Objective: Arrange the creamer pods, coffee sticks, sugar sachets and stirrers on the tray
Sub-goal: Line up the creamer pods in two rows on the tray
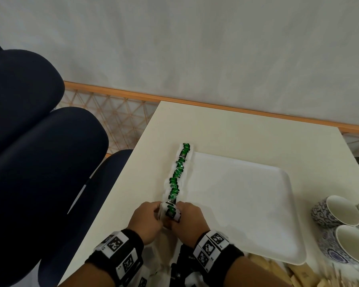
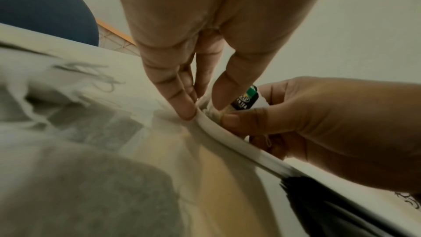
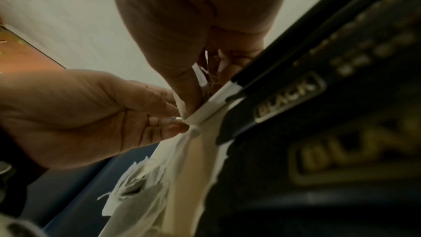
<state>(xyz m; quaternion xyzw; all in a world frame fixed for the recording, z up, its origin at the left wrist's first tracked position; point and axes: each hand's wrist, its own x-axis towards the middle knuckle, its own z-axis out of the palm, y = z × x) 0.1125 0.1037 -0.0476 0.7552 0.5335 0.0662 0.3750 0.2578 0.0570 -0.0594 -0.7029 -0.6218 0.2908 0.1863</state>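
Note:
A white tray (image 1: 247,204) lies on the cream table (image 1: 216,129). A row of several white sachets with green labels (image 1: 177,175) runs along the tray's left rim. Both hands meet at the near end of that row. My left hand (image 1: 159,212) and right hand (image 1: 179,212) pinch the nearest sachet (image 1: 171,213) from either side. In the left wrist view the left fingertips (image 2: 187,113) press by the tray rim (image 2: 223,134), and the sachet's label (image 2: 247,98) shows between the right hand's fingers. Black coffee sticks (image 3: 318,114) lie close under the right wrist.
Blue-patterned white cups (image 1: 340,212) stand at the table's right edge. Wooden stirrers (image 1: 267,268) lie in front of the tray. Loose white sachets (image 3: 136,186) are piled near the front left. Dark blue chairs (image 1: 39,141) stand left of the table.

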